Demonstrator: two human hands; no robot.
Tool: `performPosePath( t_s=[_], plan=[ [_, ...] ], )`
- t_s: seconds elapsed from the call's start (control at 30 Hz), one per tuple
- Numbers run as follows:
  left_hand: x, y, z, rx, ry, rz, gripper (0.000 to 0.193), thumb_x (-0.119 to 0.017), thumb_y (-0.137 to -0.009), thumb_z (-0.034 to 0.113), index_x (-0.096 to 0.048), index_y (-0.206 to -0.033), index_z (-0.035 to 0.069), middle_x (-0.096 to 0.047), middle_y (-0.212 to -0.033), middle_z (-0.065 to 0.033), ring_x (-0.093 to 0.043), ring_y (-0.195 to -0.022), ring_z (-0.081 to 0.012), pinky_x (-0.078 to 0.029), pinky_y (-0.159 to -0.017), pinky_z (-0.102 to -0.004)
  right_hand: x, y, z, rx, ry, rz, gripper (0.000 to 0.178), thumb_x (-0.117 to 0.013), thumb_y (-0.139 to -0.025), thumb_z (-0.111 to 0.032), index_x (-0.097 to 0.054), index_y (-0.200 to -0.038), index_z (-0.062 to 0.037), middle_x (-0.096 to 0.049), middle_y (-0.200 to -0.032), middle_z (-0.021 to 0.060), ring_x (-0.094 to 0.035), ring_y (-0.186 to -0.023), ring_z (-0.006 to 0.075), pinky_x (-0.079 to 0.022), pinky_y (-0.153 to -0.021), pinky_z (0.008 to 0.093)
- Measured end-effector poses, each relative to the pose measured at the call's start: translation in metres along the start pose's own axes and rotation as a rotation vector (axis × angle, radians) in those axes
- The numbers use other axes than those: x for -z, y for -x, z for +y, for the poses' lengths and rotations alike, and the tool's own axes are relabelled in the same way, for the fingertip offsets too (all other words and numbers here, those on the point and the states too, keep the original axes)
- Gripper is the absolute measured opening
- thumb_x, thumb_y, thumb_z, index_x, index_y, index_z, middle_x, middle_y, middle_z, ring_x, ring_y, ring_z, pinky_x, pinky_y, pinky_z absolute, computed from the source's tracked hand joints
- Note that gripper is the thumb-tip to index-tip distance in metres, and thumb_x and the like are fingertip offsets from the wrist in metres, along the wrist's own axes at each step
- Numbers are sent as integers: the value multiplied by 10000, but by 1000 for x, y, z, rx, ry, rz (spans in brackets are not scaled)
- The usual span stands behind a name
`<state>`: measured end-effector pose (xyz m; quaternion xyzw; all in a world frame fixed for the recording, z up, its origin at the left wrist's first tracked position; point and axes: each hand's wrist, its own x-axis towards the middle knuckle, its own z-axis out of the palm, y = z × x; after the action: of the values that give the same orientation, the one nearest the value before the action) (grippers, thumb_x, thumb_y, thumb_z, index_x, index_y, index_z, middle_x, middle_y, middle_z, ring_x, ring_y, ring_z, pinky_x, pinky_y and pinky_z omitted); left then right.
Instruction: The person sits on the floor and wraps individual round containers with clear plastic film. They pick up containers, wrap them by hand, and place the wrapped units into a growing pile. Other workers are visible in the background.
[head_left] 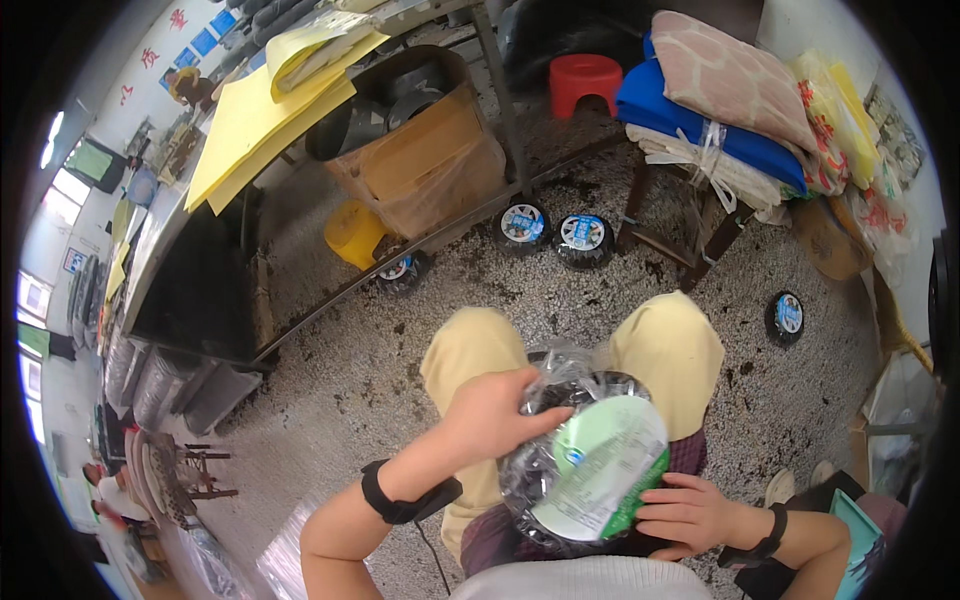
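Observation:
On my lap, between knees in pale yellow cloth, lies a round black ring-shaped bundle wrapped in clear plastic. A round green and white label card covers much of its upper face. My left hand grips the bundle's left upper edge, its thumb reaching over the plastic toward the card. Loose clear film bunches up beside those fingers. At the lower right edge, my right hand has its bent fingers against the card and bundle, with the fingertips partly hidden.
Similar black round bundles with blue labels lie on the speckled floor ahead, another to the right. A large cardboard box, a yellow bucket and a red stool stand beyond. Folded cloths are stacked on a wooden stool.

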<state>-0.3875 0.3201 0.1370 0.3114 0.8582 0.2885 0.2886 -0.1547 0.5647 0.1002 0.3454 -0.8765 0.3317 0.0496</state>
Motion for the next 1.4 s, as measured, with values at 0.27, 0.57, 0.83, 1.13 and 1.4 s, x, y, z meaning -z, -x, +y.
performPosePath(
  t_s=[0.27,0.57,0.83,1.13,1.4],
  plan=[
    [5,7,57,-264,-221,1,366,-725,-776,331,-511,-853,44,-584,-705,-93,-623,-588,-288,-497,-506,-371,79,-117,4,-338,-192,-48,547,-792,-698,-528,-668,-1040,-121,-630,-969,31,-607,-843,225,-430,-884,424],
    [6,6,60,-336,-174,77,355,-746,-756,324,-527,-863,66,-543,-669,-60,-586,-520,-256,-456,-465,-347,82,-86,0,236,-162,-96,235,-802,-746,-356,-735,-932,-228,-616,-973,-57,-577,-865,130,-444,-795,329],
    [17,-9,55,-348,-135,-11,350,-775,-732,299,-549,-861,66,-572,-699,-74,-598,-552,-277,-459,-490,-363,76,-82,-3,559,342,216,175,-632,-726,-110,-750,-847,-156,-429,-848,-24,-434,-715,120,-381,-652,265],
    [5,-22,49,-403,-93,-26,368,-776,-736,331,-563,-863,59,-571,-684,-74,-614,-600,-283,-467,-516,-357,84,-69,3,-395,-606,178,503,-804,-750,-358,-667,-1155,-93,-630,-1073,42,-615,-949,204,-430,-854,331],
    [3,-21,54,-411,-114,-54,351,-781,-735,320,-581,-872,66,-587,-682,-72,-627,-611,-278,-479,-528,-349,98,-67,12,-287,-561,-136,298,-754,-811,-224,-652,-1065,-106,-602,-970,38,-605,-873,220,-454,-730,323]
  ],
)
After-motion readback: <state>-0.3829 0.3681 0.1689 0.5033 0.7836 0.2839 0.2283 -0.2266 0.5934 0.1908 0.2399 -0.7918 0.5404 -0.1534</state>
